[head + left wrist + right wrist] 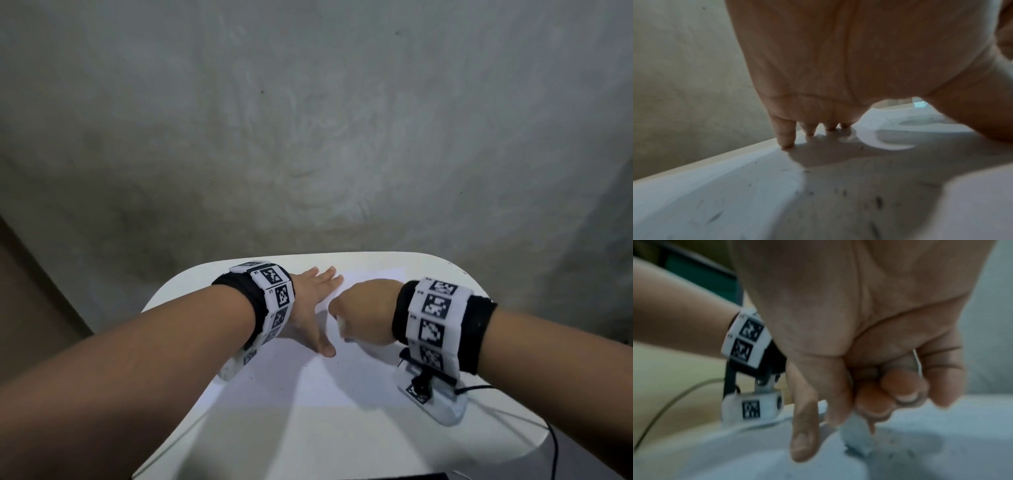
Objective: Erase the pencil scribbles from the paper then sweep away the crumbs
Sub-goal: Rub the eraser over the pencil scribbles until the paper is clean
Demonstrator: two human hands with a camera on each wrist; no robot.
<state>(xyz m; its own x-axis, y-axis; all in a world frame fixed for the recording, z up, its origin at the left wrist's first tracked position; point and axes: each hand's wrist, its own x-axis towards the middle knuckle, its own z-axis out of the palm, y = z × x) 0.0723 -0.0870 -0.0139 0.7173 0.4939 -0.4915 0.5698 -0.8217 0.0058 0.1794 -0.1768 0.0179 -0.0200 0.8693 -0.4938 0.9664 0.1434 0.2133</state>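
A white sheet of paper (pixel 342 377) lies on a small white table (pixel 274 438). My left hand (pixel 315 308) lies flat on the sheet's left part, fingers straight and spread, thumb pointing toward me; its fingertips (pixel 786 142) press down near the far edge. My right hand (pixel 363 308) is curled into a fist just right of it and pinches a small white eraser (pixel 857 436), whose tip touches the paper. Dark eraser crumbs (pixel 877 201) speckle the sheet, and some crumbs (pixel 892 451) lie beside the eraser. No pencil scribbles can be made out.
A rough grey wall stands right behind the table. A black cable (pixel 548 431) runs off the table's right edge from the right wrist camera (pixel 431 394). The table is narrow, with rounded far corners. A dark object (pixel 411 476) shows at the near edge.
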